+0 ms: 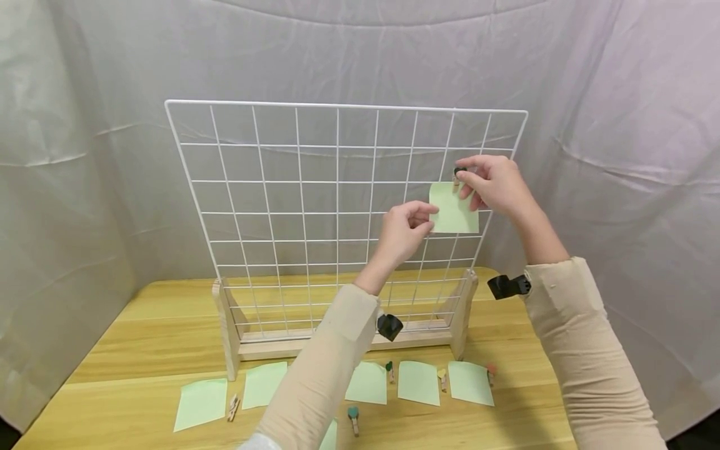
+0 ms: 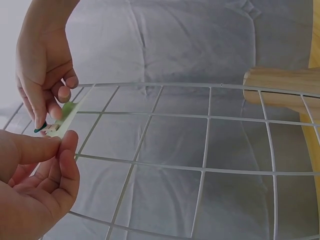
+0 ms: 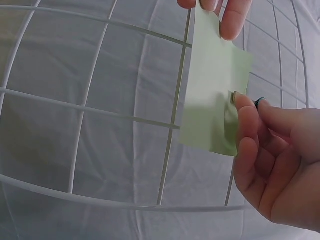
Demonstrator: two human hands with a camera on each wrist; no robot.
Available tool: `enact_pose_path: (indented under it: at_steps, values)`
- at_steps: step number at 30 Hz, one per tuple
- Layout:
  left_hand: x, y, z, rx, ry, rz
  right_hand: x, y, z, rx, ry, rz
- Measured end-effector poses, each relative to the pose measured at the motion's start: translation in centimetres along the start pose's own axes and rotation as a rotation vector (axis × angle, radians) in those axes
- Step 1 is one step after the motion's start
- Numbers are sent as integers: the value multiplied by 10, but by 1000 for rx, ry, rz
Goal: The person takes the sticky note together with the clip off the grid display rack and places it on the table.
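Note:
My left hand (image 1: 400, 230) pinches the left edge of a pale green paper square (image 1: 454, 215) in front of the right part of a white wire grid (image 1: 349, 107). At the paper's top edge, my right hand (image 1: 497, 184) pinches a small wooden clothespin (image 1: 456, 185) with a dark green heart on it. In the right wrist view the clothespin's tip touches the paper (image 3: 207, 95), and fingers hide most of the pin. Whether the pin also grips a wire cannot be told. The left wrist view shows both hands close together at the paper.
The grid stands upright in a wooden stand (image 1: 343, 347) on a wooden table (image 1: 124, 356). Several green paper squares (image 1: 419, 383) lie in a row before it, with clothespins between them. A teal-heart clothespin (image 1: 354, 420) lies nearer. Grey cloth (image 1: 253, 56) hangs behind.

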State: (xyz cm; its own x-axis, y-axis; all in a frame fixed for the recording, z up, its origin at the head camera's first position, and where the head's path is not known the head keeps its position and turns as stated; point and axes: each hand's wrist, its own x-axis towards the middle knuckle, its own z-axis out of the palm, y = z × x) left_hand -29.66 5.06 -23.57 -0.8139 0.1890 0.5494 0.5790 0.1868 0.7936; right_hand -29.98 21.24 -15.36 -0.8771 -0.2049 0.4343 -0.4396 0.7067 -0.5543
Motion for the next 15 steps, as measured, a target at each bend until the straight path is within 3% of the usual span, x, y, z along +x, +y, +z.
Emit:
enact_pose_path:
  at_steps: [5, 15]
  values:
    - [0, 0, 1, -13, -3, -4, 0, -1, -2, -28, -23, 1]
    - [1, -2, 2, -17, 7, 2, -2, 0, -2, 2, 18, -7]
